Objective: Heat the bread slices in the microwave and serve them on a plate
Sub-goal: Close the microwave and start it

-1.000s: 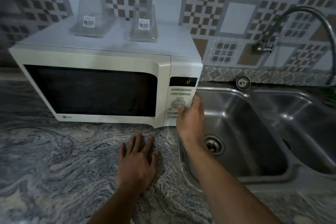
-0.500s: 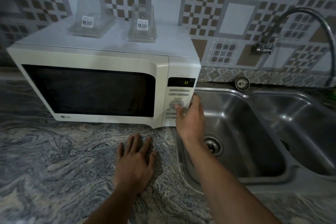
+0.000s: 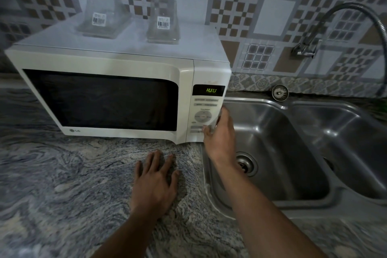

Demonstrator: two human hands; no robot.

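Note:
A white microwave [image 3: 117, 65] stands on the marbled counter with its dark door closed; nothing inside can be seen. Its green display [image 3: 211, 90] shows digits above a panel of buttons [image 3: 202, 116]. My right hand [image 3: 221, 136] rests against the lower right of that panel, thumb on a low button and fingers wrapped round the microwave's right edge. My left hand [image 3: 156, 183] lies flat on the counter in front of the microwave, fingers spread, holding nothing. No bread or plate is in view.
Two clear plastic containers [image 3: 100, 19] [image 3: 163, 23] with barcode labels sit on top of the microwave. A steel double sink [image 3: 293, 199] lies right of it, with a curved tap [image 3: 343, 12] on the tiled wall and a round strainer [image 3: 280, 92] at the back edge.
The display went from a single digit to several digits. My right thumb slid down from the round dial to a lower button. My left hand stayed flat on the counter.

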